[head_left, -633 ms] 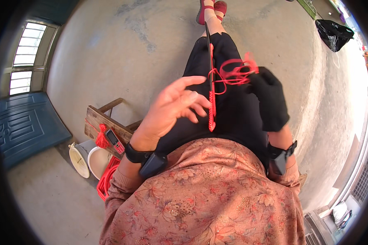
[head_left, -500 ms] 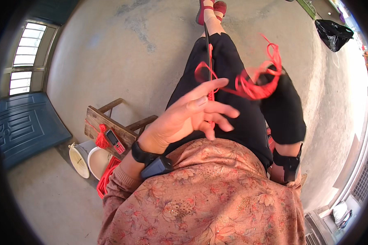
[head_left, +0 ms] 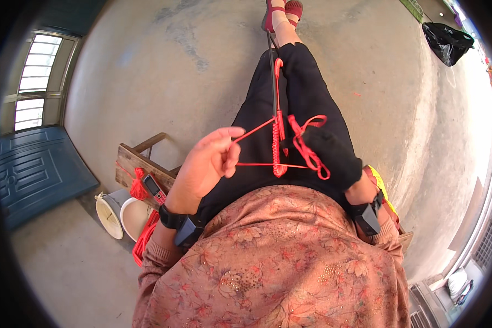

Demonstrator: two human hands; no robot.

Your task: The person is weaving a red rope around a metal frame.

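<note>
Red cord runs from my bare left hand to a red knotted strip lying along my thighs. A second stretch of the cord crosses over the strip's lower end toward my right hand. My left fingers are curled closed on the cord. In a black glove, my right hand is closed at a looped red cord bundle; its fingers are mostly hidden. From the strip's upper part, a black strap stretches tight toward my red shoes.
To the left stands a wooden bench bearing a red cord ball and a phone. Beside it are a pale bucket and a hank of red cord. A black plastic bag lies far right.
My left hand has closed from spread fingers and moved slightly left, drawing cord out. My gloved right hand has come down and inward with the cord bundle.
</note>
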